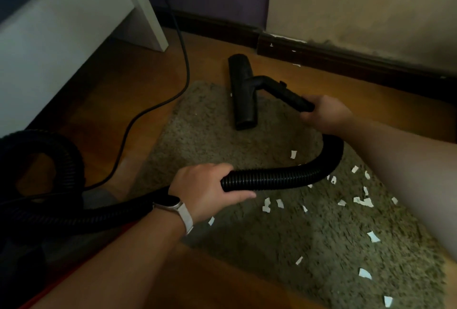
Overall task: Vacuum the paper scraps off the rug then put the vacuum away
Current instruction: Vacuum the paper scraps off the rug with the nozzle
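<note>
A shaggy grey-green rug (247,140) lies on the wooden floor. Several white paper scraps (363,201) are scattered over its right and near parts. The black vacuum floor nozzle (242,93) rests on the rug's far edge, partly over the floor. My right hand (324,113) grips the black tube just behind the nozzle. A ribbed black hose (284,177) curves from that hand back to my left hand (205,190), which is closed around it. The hose runs on to the left and coils (44,160) near the frame's edge.
A black power cable (183,66) runs across the floor from the back wall toward the left. White furniture (61,31) stands at the upper left. A dark skirting board (346,61) lines the wall behind the rug, with a few white flecks near it.
</note>
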Tool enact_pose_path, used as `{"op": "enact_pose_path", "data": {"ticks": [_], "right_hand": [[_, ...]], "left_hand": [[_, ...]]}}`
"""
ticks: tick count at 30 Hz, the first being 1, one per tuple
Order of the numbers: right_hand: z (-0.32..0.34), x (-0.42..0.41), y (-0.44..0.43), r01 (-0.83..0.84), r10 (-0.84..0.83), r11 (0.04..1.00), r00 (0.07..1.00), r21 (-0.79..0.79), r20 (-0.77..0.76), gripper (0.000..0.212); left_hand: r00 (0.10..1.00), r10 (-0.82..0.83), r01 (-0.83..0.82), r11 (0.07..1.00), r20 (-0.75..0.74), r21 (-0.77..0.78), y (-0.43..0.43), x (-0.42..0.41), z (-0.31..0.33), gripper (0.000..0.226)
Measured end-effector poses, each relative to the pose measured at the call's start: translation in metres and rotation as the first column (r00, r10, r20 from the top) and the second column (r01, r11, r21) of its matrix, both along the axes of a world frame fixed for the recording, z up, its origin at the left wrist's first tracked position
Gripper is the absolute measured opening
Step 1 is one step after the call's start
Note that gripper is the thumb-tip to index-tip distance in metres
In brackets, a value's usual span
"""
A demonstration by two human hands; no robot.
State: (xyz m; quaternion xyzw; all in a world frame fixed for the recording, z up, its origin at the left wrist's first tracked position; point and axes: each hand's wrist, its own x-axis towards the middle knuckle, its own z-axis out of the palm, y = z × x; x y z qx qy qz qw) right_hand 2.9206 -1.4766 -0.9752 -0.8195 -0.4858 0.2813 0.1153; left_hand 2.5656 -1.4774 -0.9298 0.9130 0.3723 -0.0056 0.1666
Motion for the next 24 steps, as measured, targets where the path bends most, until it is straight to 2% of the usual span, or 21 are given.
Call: {"op": "enact_pose_path", "data": {"ticks": [9, 14, 18, 21, 24], "right_hand": [[-0.026, -0.012, 0.026, -0.037, 0.029, 0.996, 0.996, -0.087, -0.089, 0.042], [-0.025, -0.027, 0.025, -0.225, 0.218, 0.971, 0.972, -0.074, -0.091, 0.045], [-0.02, -0.035, 0.024, -0.295, 0.293, 0.955, 0.955, -0.046, -0.04, 0.052], [-0.019, -0.029, 0.02, -0.278, 0.275, 0.959, 0.96, -0.046, -0.056, 0.051], [-0.017, -0.02, 0.015, -0.183, 0.179, 0.982, 0.98, -0.04, -0.089, 0.049]], "left_hand": [[1.0, 0.009, -0.009, 1.0, -0.027, -0.028, 0.015, -0.012, -0.009, 0.071], [0.997, -0.026, 0.024, 0.999, -0.069, -0.022, 0.016, -0.013, -0.015, 0.071], [0.997, -0.041, 0.04, 0.999, -0.071, -0.017, 0.013, -0.016, -0.018, 0.07], [0.997, -0.035, 0.032, 0.999, -0.066, -0.033, 0.014, -0.015, -0.017, 0.071], [0.998, -0.029, 0.027, 0.999, -0.055, -0.043, 0.018, -0.012, -0.014, 0.074]]}}
